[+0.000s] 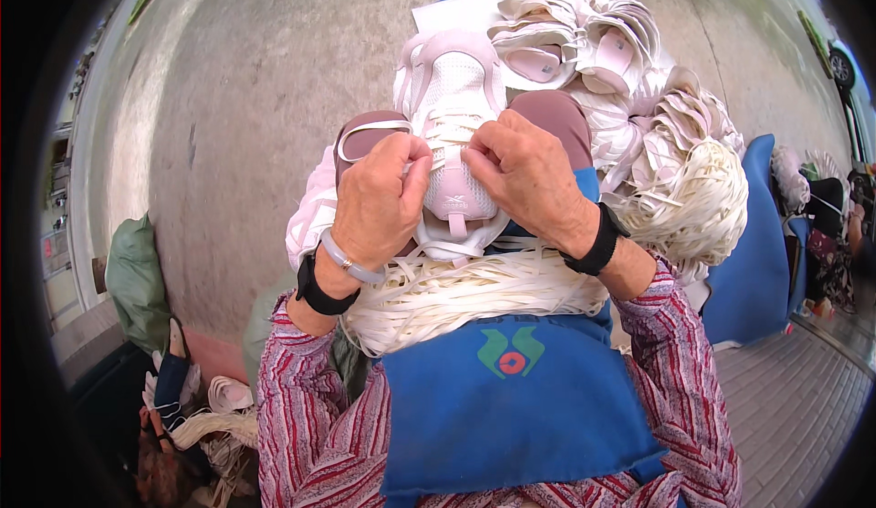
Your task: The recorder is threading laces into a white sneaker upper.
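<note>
A pink and white sneaker upper lies over my knees, its pink tongue and pull tab toward me. White lacing crosses its throat. At the upper's left side, my left hand is closed in a pinch on a white shoelace, which loops out above the knuckles. My right hand is closed at the right row of eyelets, thumb against curled fingers; whatever it pinches is hidden. Across my lap, just below the upper, rests a thick bundle of cream laces.
Stacked pink and white uppers fill the far right beside my knee. A second lace bundle hangs nearer, next to a blue panel. At left are a green sack and another person's arm near more laces. Another person sits far right.
</note>
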